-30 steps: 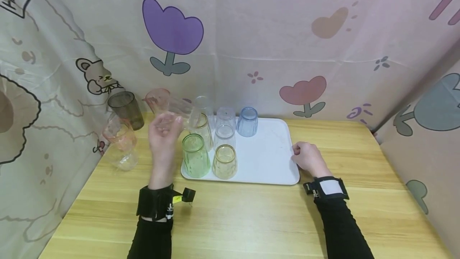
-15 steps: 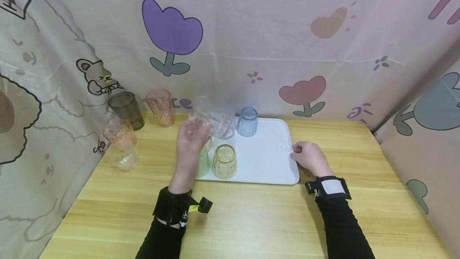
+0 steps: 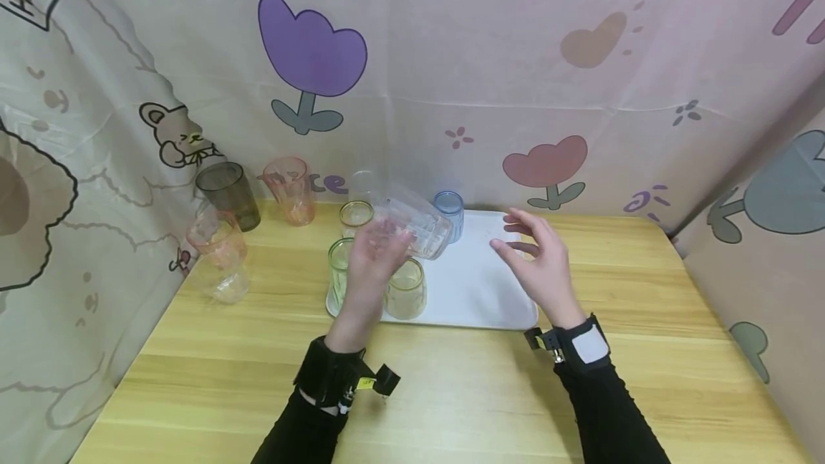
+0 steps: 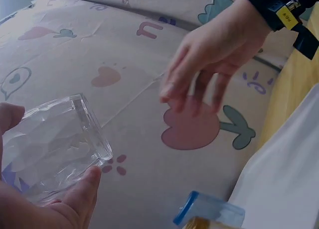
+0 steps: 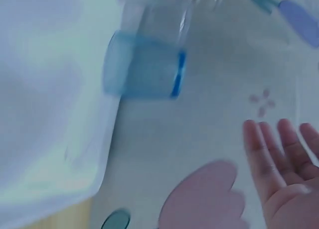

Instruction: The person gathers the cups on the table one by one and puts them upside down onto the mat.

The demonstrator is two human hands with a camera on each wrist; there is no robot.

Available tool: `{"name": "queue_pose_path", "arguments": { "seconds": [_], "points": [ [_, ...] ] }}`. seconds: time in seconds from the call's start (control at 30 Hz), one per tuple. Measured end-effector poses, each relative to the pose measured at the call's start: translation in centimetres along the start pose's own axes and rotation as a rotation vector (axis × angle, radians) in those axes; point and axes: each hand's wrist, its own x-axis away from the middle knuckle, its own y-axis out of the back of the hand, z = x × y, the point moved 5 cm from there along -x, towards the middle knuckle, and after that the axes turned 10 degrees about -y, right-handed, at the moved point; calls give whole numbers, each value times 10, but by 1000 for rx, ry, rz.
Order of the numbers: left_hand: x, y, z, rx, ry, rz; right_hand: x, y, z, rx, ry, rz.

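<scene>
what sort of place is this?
Likely a staged recording corner: cartoon-print cloth hangs behind and on both sides of a wood-look table, a white tray holds glasses, and black wrist straps carry small devices.

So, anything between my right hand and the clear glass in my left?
Nothing visible stands between the right hand and the clear glass; the blue glass is lower, on the tray, off that line.

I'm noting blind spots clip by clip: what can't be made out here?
Head: the right side of the green glass, hidden by the left hand.
Left wrist: the rest of the amber glass, cut off by the bottom edge.
Right wrist: the rest of the right hand, cut off by the right and bottom edges; surface detail on the blue glass, blurred.
</scene>
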Motion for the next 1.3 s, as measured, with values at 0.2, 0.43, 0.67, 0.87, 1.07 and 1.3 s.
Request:
{"name": "queue_pose_path", "arguments": {
  "seconds": [0.2, 0.43, 0.67, 0.87, 1.07, 1.3],
  "points": [
    [8, -14, 7, 42, 51, 60, 14, -20, 31, -207, 201, 85],
    [16, -29, 19, 88, 96, 98, 27, -34, 48, -298, 325, 92],
    [22, -36, 28, 119, 131, 96, 35, -43, 52, -256, 358, 31],
    [22, -36, 29, 117, 151, 108, 35, -45, 53, -252, 353, 12],
    [21, -36, 27, 115, 142, 155, 33, -45, 55, -256, 371, 7],
    [19, -36, 24, 61, 70, 203, 23, -40, 58, -391, 312, -14]
  ]
}}
